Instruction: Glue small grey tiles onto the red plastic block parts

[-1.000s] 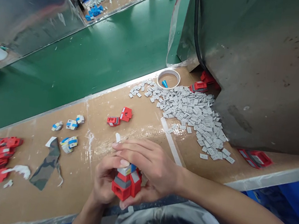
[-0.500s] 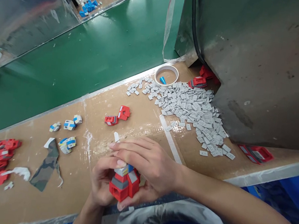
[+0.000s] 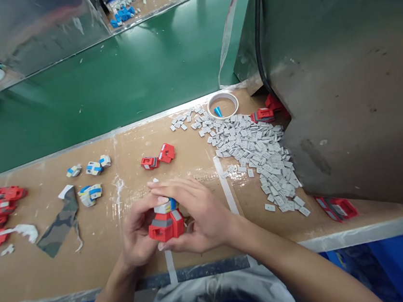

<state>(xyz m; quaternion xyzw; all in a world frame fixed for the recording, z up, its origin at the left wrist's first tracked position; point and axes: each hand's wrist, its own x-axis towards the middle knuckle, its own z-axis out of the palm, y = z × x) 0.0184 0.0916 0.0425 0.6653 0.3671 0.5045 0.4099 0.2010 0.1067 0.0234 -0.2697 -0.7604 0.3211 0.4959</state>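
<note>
Down at seven o'clock, I've got left hand and right hand cupping a red-and-grey plastic block topped with white and blue, seemingly for steadiness. Small grey rectangular tiles heap at three o'clock.

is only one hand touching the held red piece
No, the left hand and the right hand both hold the red piece.

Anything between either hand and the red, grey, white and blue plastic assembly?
Nothing visible. The left hand and right hand both hold the red, grey, white and blue plastic assembly directly. The two loose red-and-grey plastic parts lie beyond the hands, clear of them. Contact hidden behind the fingers can't be checked.
</note>
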